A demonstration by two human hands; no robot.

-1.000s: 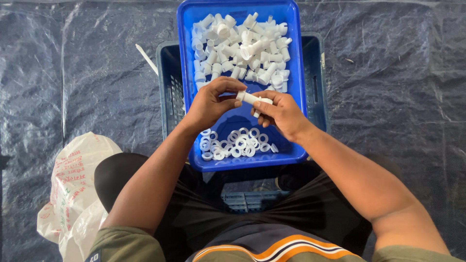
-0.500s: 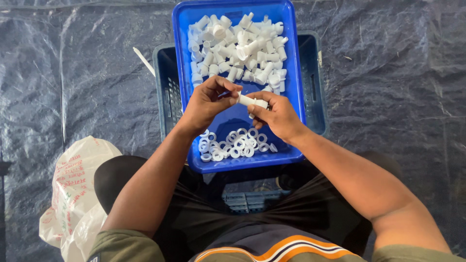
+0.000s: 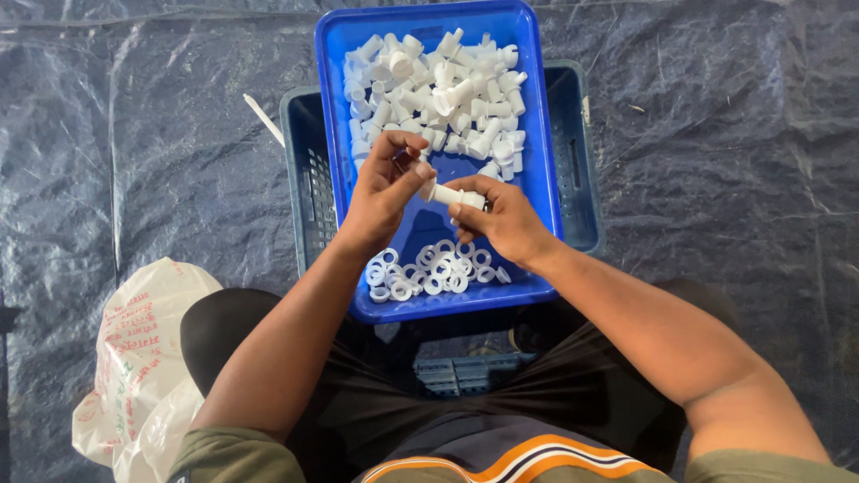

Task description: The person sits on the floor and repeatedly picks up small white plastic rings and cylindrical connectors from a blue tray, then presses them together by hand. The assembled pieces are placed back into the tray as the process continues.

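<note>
hands: left hand (image 3: 383,192) and right hand (image 3: 503,217) pinching one white fitting (image 3: 454,195) | blue trays (image 3: 537,143): one

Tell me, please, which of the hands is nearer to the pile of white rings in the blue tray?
Right. The right hand sits just above the white rings, nearly over them. The left hand is higher and further left.

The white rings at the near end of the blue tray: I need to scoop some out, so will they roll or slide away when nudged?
The white rings lie flat in a loose heap, so they probably slide rather than roll. They look small, thin and light, likely scattering easily across the smooth blue tray.
</note>
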